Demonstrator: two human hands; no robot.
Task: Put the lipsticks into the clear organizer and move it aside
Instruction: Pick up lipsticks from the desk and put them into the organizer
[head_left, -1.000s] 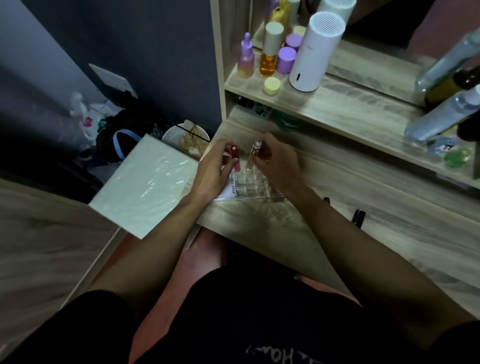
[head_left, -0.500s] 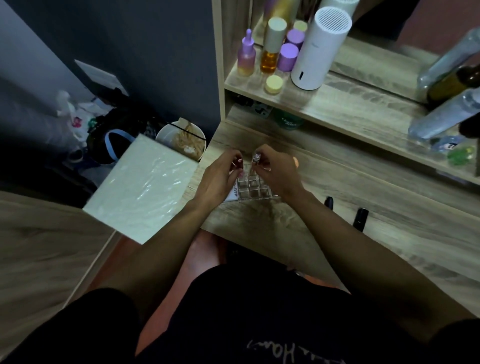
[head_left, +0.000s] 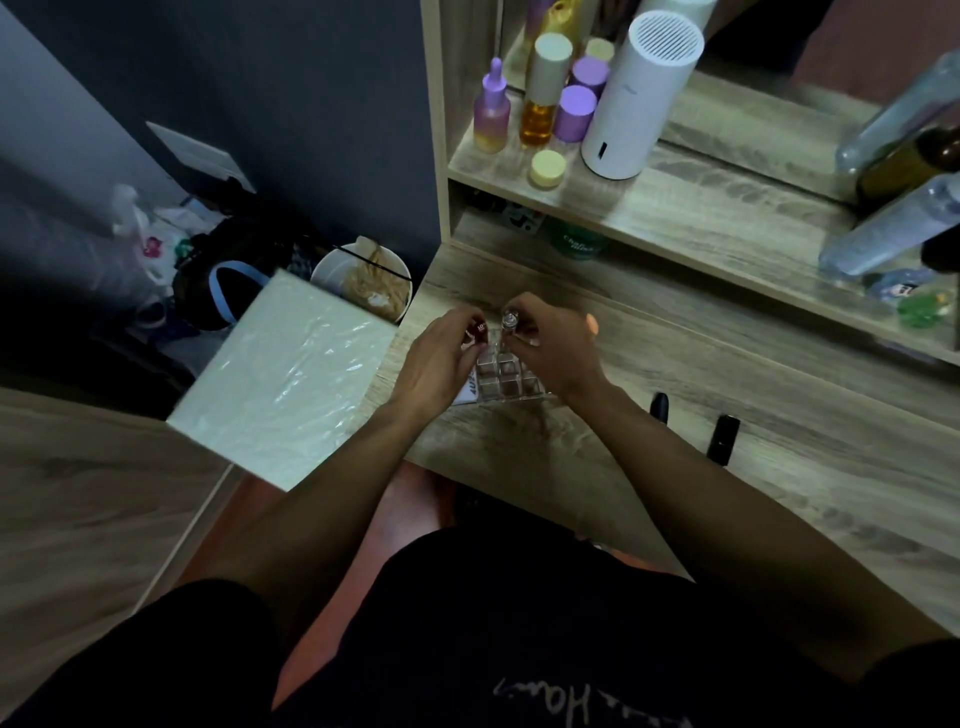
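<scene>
A clear organizer (head_left: 506, 379) with small square cells stands on the wooden desk (head_left: 779, 415), between my two hands. My left hand (head_left: 441, 358) pinches a red lipstick (head_left: 477, 332) over the organizer's back left cells. Over the back middle cells, my right hand (head_left: 553, 351) grips a silver-topped lipstick (head_left: 509, 319). Both lipsticks stand upright, low into the cells. Two black lipsticks lie on the desk to the right, one near my right forearm (head_left: 660, 405), one farther right (head_left: 723, 439).
A shelf above the desk carries purple and amber bottles (head_left: 540, 93), a small yellow jar (head_left: 547, 169) and a white cylinder (head_left: 641, 93). Clear bottles (head_left: 888, 228) lie at the far right. A pale wrapped box (head_left: 291, 379) overhangs the desk's left edge, beside a bowl (head_left: 363, 280).
Both hands have lowered their lipsticks from above the organizer down into its back cells. The view has shifted slightly.
</scene>
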